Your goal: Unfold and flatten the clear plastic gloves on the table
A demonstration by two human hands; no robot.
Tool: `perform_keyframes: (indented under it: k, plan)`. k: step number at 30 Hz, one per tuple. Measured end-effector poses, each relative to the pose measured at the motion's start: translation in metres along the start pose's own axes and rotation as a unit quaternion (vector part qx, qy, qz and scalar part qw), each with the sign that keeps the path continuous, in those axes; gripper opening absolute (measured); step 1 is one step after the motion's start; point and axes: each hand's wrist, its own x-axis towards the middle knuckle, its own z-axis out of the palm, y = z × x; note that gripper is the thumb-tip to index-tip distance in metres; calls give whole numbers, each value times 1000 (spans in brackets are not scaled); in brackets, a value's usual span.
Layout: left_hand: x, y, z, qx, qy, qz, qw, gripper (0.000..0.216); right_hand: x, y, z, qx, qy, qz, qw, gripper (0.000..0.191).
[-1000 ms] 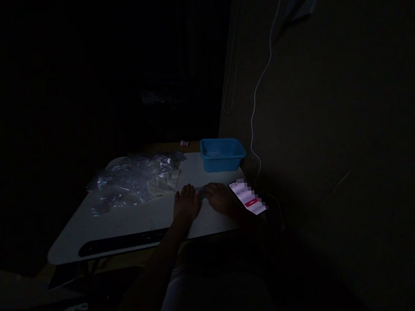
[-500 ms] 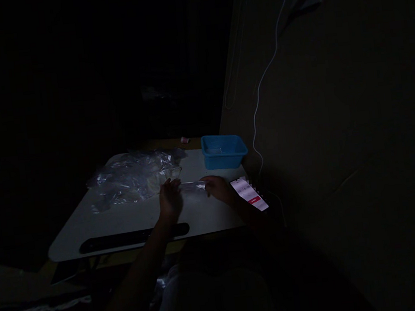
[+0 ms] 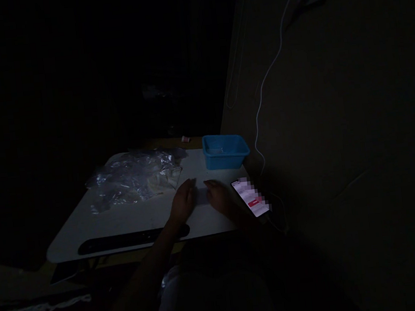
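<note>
Over the white table (image 3: 106,220), my left hand (image 3: 182,201) and my right hand (image 3: 219,197) face each other a short way apart. A small piece of clear plastic (image 3: 201,195) shows faintly between them, its edges hard to make out in the dark. The fingers of both hands are closed at its two sides. Left of my left hand spreads a crumpled heap of clear plastic bags (image 3: 132,178), with something pale in its near right part.
A blue plastic basin (image 3: 226,161) stands at the back right of the table. A lit phone (image 3: 249,198) lies by the right edge, below a white cable (image 3: 260,95) along the wall. A black strip (image 3: 123,240) runs along the front edge. Behind is a small pinkish object (image 3: 185,139).
My left hand has moved right, closer to my right hand. The clear plastic, stretched and shiny between them before, now shows only faintly and lower.
</note>
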Motion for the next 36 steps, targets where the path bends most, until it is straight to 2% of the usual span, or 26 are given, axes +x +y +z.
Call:
perform_keyframes:
  k: [3, 8, 16, 30, 36]
  plan:
    - [0, 8, 2, 129, -88, 69, 985, 45, -11, -7, 11, -52, -8, -94, 994, 46]
    - [-4, 16, 3, 266, -165, 69, 947, 51, -20, -8, 24, -110, -9, -70, 991, 48]
    - [-6, 25, -1, 320, -217, 30, 922, 54, -21, -9, 25, -105, 2, -55, 993, 50]
    - [-12, 21, -3, 352, -187, 38, 916, 53, -26, -8, 26, -102, 28, -27, 994, 54]
    - [-14, 25, -6, 386, -104, -25, 916, 52, -27, -7, 29, -111, 39, -34, 993, 54]
